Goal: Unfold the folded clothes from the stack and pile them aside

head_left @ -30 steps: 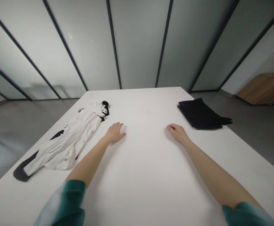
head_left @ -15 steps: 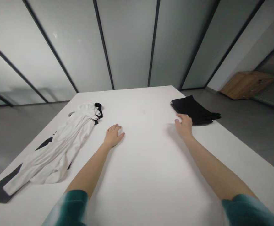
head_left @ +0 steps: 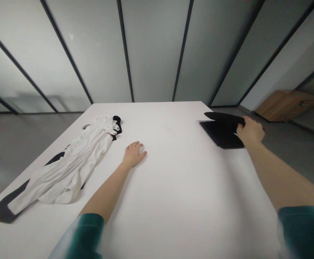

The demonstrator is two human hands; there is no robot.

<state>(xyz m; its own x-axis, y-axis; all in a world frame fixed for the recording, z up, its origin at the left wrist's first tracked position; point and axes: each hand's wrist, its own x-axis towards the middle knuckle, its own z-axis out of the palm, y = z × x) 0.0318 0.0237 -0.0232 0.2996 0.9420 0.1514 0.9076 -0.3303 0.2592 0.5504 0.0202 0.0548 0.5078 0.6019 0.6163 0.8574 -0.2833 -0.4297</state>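
At the table's right edge my right hand [head_left: 250, 131] is closed on a folded black cloth [head_left: 224, 118] and holds it raised at its right end. Beneath it a flat, folded black piece [head_left: 216, 133] lies on the white table [head_left: 173, 187]; a gap shows between the two. My left hand [head_left: 134, 154] rests palm down near the middle of the table, fingers spread, with nothing in it. To its left lies a long, wrinkled white garment [head_left: 73, 162], apart from the hand.
Dark pieces [head_left: 8, 207] stick out from under the white garment, one with a rounded end at the near left. Frosted glass panels [head_left: 154, 50] stand behind the table. A wooden cabinet [head_left: 283, 106] is on the floor at the far right.
My right hand has moved right, taken hold of the top black cloth and raised it off the piece below. My left hand stays in place on the table. The view has shifted slightly.
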